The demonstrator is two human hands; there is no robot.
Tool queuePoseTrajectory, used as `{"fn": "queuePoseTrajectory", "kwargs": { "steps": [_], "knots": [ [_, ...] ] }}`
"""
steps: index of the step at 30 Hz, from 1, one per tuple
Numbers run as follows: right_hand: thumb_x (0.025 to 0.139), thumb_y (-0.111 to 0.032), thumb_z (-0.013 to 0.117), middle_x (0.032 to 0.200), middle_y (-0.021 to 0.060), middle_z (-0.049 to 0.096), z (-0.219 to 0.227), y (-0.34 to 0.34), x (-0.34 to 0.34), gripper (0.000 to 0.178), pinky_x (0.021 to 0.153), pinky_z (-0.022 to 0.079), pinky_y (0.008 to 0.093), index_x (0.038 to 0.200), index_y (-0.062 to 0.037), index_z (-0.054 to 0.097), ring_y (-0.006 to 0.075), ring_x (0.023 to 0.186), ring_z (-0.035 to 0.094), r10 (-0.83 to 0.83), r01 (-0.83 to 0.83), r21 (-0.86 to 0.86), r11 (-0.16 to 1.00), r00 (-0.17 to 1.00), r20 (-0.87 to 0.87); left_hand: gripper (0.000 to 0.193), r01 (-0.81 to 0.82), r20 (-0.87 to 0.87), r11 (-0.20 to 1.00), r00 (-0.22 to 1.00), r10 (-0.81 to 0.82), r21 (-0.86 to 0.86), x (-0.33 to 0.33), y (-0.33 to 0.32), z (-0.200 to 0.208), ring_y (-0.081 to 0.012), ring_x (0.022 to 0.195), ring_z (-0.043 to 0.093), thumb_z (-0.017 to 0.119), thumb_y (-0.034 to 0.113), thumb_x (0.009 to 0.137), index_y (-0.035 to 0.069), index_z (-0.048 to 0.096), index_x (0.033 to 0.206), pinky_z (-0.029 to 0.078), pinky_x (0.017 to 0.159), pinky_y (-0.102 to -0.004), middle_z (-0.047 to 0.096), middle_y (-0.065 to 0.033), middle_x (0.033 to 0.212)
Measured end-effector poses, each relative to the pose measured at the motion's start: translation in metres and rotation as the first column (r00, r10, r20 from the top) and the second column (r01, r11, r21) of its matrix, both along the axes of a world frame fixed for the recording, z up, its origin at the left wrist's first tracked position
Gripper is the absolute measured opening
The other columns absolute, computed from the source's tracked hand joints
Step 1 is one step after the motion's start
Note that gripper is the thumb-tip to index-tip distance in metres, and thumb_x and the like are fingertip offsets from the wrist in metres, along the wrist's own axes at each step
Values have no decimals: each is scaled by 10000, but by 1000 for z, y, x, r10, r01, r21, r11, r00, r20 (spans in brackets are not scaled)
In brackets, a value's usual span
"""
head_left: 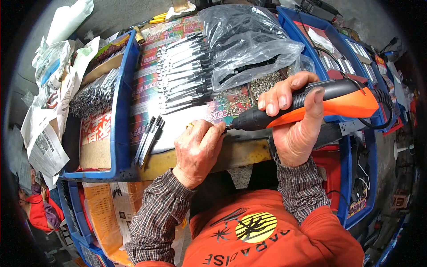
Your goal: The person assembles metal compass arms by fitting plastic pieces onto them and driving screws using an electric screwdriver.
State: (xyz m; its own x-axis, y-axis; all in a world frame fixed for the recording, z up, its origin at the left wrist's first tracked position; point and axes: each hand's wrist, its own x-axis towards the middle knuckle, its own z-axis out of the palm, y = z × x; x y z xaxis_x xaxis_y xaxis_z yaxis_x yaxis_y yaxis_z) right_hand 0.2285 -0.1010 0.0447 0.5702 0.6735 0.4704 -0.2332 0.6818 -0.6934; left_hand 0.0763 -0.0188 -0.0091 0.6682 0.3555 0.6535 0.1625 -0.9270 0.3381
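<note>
My right hand (296, 113) is wrapped round an orange and black electric screwdriver (329, 104), held nearly level with its tip toward the left. At that tip my left hand (198, 147) has its thumb and fingers closed in a pinch. What they hold is hidden behind the fingers. Left of that hand, several slim black and silver pieces (150, 138) lie by the table's front edge. Beyond it a long row of similar silver pieces with black ends (184, 73) covers the table mat. Small metal screws (265, 86) are heaped behind the screwdriver.
A clear plastic bag (249, 40) of dark parts lies at the back. On the left stands a blue bin (120, 133) with bundled metal pieces and crumpled paper (51, 111). Blue trays (293, 20) flank the right side, where the screwdriver's coiled cord (386, 104) hangs.
</note>
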Motion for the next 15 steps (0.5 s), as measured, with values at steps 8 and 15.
{"fn": "queuePoseTrajectory", "kwargs": {
  "steps": [8, 15],
  "knots": [
    [840, -459, 539, 646, 6, 439, 1, -4, 6, 377, 626, 390, 318, 875, -97, 443, 131, 567, 464, -15, 15, 12, 1000, 1000, -9, 227, -1, -8, 1000, 1000, 1, 7, 1, 0, 0, -235, 641, 560, 666, -7, 639, 44, 604, 851, 442, 563, -324, 562, -84, 732],
    [838, -464, 538, 644, 5, 438, 1, -7, 6, 380, 625, 389, 320, 873, -98, 442, 131, 563, 464, -15, 16, 16, 1000, 1000, -18, 198, -2, -19, 1000, 1000, 3, 15, -2, -3, 1, -236, 651, 571, 653, 0, 661, 58, 606, 845, 446, 567, -322, 578, -80, 745]
  ]
}}
